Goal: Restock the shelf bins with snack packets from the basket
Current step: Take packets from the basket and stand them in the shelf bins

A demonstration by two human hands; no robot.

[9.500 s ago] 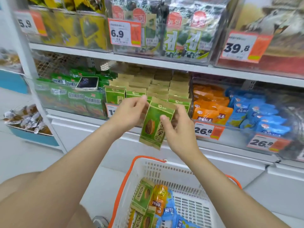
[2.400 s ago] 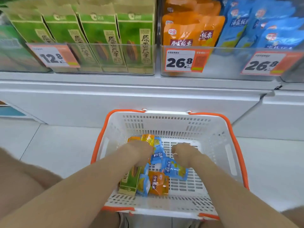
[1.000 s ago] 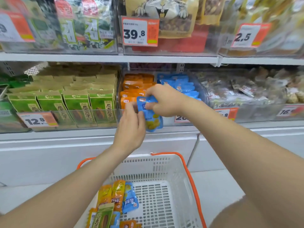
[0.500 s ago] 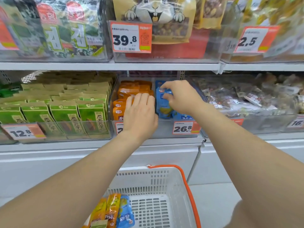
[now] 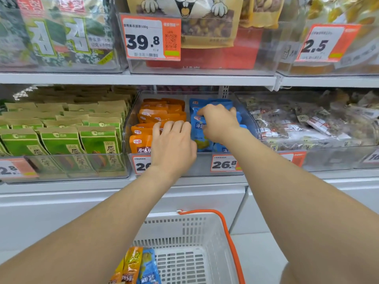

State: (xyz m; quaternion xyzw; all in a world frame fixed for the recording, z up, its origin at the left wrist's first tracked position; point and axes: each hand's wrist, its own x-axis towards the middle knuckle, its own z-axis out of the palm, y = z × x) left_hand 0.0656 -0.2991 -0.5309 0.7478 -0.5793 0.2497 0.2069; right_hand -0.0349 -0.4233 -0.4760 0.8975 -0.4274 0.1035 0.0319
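Shelf board (image 5: pixel 184 79) above narrows access into the packed bin (image 5: pixel 202 168).

Glossy blue plastic packet (image 5: pixel 198 131) pinched in my right hand (image 5: pixel 220 121), slick and shiny. Under my left hand (image 5: pixel 174 148), the orange packets (image 5: pixel 158 117) gleam just the same. The bin (image 5: pixel 203 166) is clear, smooth plastic. Next door, green packets (image 5: pixel 98 140) with matt, paper-like brown tops. Down below, the basket (image 5: pixel 205 228): white matt plastic lattice, orange rim. The price tag (image 5: pixel 223 163) looks like printed paper.

I see a blue packet (image 5: pixel 200 131) upright in the right half of the clear bin (image 5: pixel 198 163), beside orange packets (image 5: pixel 159 114); a few more stand in the white basket (image 5: pixel 184 230).
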